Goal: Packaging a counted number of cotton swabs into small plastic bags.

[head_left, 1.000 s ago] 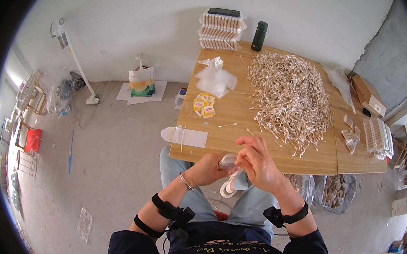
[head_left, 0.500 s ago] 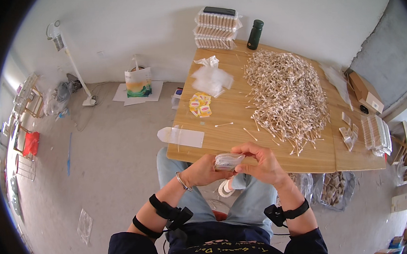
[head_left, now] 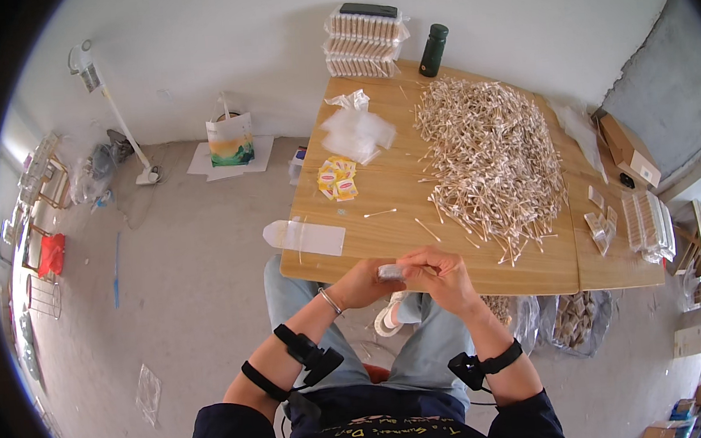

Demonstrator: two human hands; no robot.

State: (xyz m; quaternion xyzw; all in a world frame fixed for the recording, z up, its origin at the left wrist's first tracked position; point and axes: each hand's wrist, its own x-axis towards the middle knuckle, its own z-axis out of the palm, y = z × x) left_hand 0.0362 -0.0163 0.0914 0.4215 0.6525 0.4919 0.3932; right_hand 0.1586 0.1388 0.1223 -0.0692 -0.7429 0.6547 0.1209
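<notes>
At the near edge of the pale wooden table (head_left: 383,216), the left hand (head_left: 366,282) and right hand (head_left: 441,273) pinch a small clear packet of cotton swabs (head_left: 390,272) between them, seemingly mid-packing, which next calls for steady fingertip closing, beside the large heap of wooden-stemmed cotton swabs (head_left: 489,154).

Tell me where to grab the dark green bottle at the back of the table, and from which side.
Grip the dark green bottle around the middle of its straight body, coming from the front, table side. It stands upright at the far edge of the wooden table, with the stack of clear packs close on its left and the wall behind, so front or right looks freest.
</notes>
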